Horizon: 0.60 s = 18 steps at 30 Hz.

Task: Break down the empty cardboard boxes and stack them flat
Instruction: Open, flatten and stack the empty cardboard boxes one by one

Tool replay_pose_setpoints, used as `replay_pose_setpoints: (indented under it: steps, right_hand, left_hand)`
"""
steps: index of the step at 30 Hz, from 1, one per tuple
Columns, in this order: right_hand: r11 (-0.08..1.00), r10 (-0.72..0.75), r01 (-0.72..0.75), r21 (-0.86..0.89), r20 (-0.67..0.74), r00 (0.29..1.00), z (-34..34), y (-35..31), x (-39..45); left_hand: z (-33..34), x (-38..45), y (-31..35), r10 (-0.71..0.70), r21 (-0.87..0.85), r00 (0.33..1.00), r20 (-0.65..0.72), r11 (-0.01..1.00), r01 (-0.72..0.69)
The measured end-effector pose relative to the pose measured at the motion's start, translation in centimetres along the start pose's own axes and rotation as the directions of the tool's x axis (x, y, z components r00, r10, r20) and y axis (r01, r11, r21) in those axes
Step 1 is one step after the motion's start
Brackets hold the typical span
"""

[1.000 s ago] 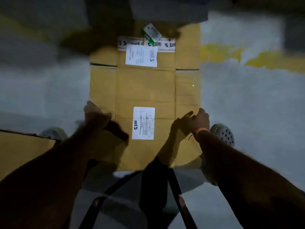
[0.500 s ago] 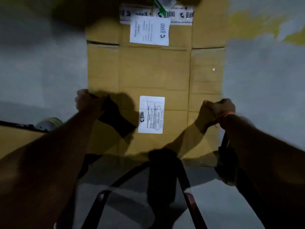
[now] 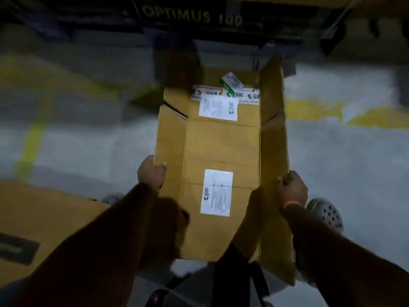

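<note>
A flattened brown cardboard box point(image 3: 221, 147) with two white labels and printed tape stretches away from me in the middle of the head view. Its two long side panels are bent upward. My left hand point(image 3: 151, 172) grips the left edge, thumb on top of the panel. My right hand point(image 3: 292, 188), with an orange band at the wrist, grips the right panel's edge. A small green and white tag point(image 3: 231, 82) lies at the far end of the box.
Another flat cardboard sheet point(image 3: 44, 218) lies at the lower left on the grey floor. Yellow floor markings point(image 3: 314, 110) run left and right. A dark unit lettered OPTIMUS 100 point(image 3: 192, 16) stands beyond the box. Grey perforated shoes point(image 3: 327, 213) flank the box.
Both hands have closed on the box's long edges and lifted the side panels, which lay flat before. The view has tilted up, so the dark unit now shows.
</note>
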State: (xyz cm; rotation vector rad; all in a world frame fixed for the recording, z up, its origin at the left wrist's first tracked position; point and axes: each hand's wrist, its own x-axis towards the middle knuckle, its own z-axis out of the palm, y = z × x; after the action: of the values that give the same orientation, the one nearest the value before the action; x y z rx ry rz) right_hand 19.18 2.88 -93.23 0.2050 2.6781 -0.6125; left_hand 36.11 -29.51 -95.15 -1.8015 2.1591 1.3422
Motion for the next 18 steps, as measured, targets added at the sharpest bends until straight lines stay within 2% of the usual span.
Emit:
replay_pose_setpoints:
  steps: [2, 9, 12, 18]
  right_hand:
    - [0.999, -0.013, 0.013, 0.044, -0.002, 1.0, -1.1, -1.3, -1.4]
    - [0.987, -0.154, 0.15, 0.059, 0.078, 0.985, -1.8, -7.1, -6.5]
    - [0.964, -0.265, 0.263, 0.037, 0.128, 0.956, 0.2, -11.7, -8.5]
    - [0.88, -0.454, 0.475, -0.031, 0.244, 0.857, 5.0, -23.3, -14.0]
  left_hand:
    - [-2.8, 0.0, 1.4, -0.006, -0.085, 1.0, 0.021, 0.996, 0.008]
    - [-13.7, 1.5, 4.5, 0.04, -0.068, 0.999, 0.001, 0.997, -0.04]
    - [-19.3, 2.2, 2.1, 0.041, 0.033, 0.996, -0.084, 0.999, -0.038]
    - [-30.0, 1.2, -6.1, -0.083, 0.001, 0.952, -0.294, 0.996, 0.087]
